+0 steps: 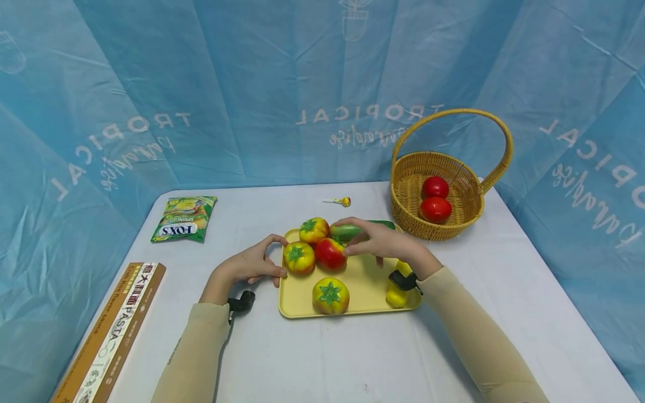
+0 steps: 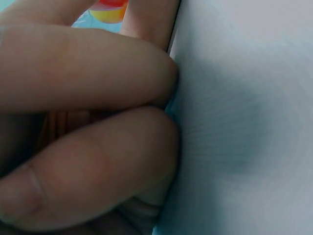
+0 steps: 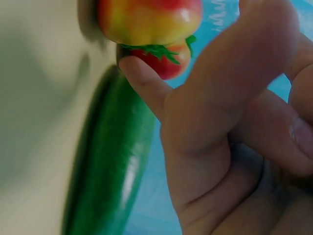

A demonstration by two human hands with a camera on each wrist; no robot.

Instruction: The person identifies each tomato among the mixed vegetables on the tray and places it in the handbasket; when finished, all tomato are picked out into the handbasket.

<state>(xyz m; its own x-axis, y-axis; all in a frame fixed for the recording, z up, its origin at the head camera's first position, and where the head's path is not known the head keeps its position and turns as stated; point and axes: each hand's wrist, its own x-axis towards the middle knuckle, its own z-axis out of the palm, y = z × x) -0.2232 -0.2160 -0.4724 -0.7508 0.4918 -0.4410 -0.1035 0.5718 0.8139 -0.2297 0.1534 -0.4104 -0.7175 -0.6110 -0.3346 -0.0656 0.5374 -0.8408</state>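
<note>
Several red-and-yellow tomatoes with green leafy tops lie on a yellow tray (image 1: pixel 363 305). My left hand (image 1: pixel 254 262) is at the tray's left edge, index finger and thumb spread beside the left tomato (image 1: pixel 299 257); its other fingers bend close to the white tabletop in the left wrist view. Over the tray, my right hand (image 1: pixel 378 242) reaches in from the right. Its thumb is right at the side of the redder tomato (image 1: pixel 330 253), with a fingertip by the leafy top of a tomato (image 3: pixel 151 22) in the right wrist view. A green cucumber (image 3: pixel 110 161) lies beneath that hand.
A wicker basket (image 1: pixel 403 218) with two red tomatoes (image 1: pixel 435 209) stands back right. Near the back lies a lollipop (image 1: pixel 345 201). On the left are a green FOX'S packet (image 1: pixel 185 218) and a long pasta box (image 1: pixel 113 330). A yellow lumpy piece (image 1: pixel 396 295) sits under my right wrist.
</note>
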